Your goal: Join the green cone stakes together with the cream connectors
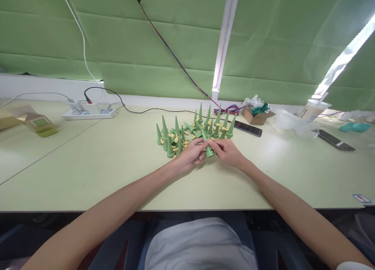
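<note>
Between my two hands is a green plastic cone (209, 151), tilted, its round base toward me and its tip pointing away. My left hand (191, 153) grips it from the left with thumb and fingers. From the right, my right hand (227, 151) pinches the same cone, fingers curled. Several more green cones (164, 125) stand upright behind and left of my hands, and others (218, 116) stand behind and to the right. Small yellow pieces (176, 138) sit on and among them. Whatever lies under my fingers is hidden.
A dark phone (247, 128) lies behind the cones, beside a small cardboard box (258, 116). Farther right are a plastic cup (313, 110), a clear bag (293, 123) and another dark flat device (335, 140). A power strip (89, 113) with cables sits back left.
</note>
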The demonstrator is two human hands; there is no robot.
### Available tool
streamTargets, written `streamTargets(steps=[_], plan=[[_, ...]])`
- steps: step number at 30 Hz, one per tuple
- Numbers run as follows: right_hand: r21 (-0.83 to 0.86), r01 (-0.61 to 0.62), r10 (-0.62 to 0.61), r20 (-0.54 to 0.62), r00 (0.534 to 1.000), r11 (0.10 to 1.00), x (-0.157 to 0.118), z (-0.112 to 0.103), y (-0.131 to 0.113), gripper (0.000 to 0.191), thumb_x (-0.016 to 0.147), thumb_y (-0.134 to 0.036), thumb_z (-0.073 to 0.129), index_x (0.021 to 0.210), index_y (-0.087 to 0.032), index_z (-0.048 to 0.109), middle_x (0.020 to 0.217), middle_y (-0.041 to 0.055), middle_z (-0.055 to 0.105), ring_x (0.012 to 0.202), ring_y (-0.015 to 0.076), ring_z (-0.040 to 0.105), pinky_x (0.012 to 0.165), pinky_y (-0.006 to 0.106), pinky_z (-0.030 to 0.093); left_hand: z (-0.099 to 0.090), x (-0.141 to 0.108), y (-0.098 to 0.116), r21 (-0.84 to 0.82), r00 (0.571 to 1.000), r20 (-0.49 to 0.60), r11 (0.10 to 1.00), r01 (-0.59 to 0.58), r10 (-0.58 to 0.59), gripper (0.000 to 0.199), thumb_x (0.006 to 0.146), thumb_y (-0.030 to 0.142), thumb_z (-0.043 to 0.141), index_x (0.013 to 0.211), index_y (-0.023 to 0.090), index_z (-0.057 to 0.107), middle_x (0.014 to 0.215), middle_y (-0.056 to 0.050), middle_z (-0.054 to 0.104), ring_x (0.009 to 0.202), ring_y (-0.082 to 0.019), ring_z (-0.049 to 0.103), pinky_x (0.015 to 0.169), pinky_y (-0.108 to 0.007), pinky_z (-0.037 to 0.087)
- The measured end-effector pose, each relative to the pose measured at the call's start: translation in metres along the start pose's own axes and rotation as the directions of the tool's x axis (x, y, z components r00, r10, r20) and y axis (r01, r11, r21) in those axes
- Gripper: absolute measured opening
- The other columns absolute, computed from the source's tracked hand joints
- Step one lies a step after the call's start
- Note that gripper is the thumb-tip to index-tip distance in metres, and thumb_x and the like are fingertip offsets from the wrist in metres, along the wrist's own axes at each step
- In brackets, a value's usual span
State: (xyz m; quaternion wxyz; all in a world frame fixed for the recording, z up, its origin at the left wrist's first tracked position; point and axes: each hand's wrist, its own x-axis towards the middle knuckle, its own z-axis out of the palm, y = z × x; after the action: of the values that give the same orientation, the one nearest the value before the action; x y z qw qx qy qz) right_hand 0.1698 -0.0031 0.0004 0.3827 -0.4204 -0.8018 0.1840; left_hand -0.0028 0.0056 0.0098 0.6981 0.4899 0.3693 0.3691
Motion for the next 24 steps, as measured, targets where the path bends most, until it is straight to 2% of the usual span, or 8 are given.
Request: streamTargets(steps=[10, 17, 24], plan=[[-0.113, 0.006, 0.005, 0.097, 0.995, 0.994, -0.0014, 0.001, -0.0014, 0.045, 0.102, -0.04, 0.041, 0.062, -0.02, 0.033, 0.054, -0.0058, 0.029, 0.051, 0.0097, 0.025, 0.055, 0.028, 0.023, -0.0009, 0.0037, -0.0052, 0.029, 1.0, 0.007, 1.0, 0.005, -0.006, 0.02, 0.09, 0.031, 0.068, 0.082, 0.017, 0.056, 0.061, 0.005, 0.051, 0.036, -0.003, 0.041, 0.032, -0.017, 0.023], [-0.108, 0.03, -0.022, 0.071, 0.997, 0.994, -0.0005, 0.0011, -0.0047, 0.043, 0.102, -0.039, 0.039, 0.064, -0.021, 0.033, 0.055, -0.0053, 0.032, 0.053, 0.0103, 0.026, 0.057, 0.028, 0.025, -0.0008, 0.0036, -0.0026, 0.058, 1.0, -0.012, 0.998, -0.022, 0.023, 0.021, 0.087, 0.031, 0.072, 0.081, 0.018, 0.057, 0.057, 0.006, 0.048, 0.035, -0.003, 0.038, 0.032, -0.018, 0.021], [-0.093, 0.044, -0.038, 0.067, 0.997, 0.995, -0.0011, 0.0011, -0.0061, 0.044, 0.103, -0.04, 0.039, 0.064, -0.021, 0.032, 0.056, -0.0053, 0.031, 0.053, 0.0105, 0.026, 0.057, 0.028, 0.025, 0.001, 0.0002, 0.0011, 0.088, 1.0, -0.014, 0.996, 0.005, -0.004, 0.023, 0.088, 0.035, 0.072, 0.08, 0.018, 0.058, 0.05, 0.007, 0.041, 0.034, -0.003, 0.033, 0.033, -0.018, 0.016]])
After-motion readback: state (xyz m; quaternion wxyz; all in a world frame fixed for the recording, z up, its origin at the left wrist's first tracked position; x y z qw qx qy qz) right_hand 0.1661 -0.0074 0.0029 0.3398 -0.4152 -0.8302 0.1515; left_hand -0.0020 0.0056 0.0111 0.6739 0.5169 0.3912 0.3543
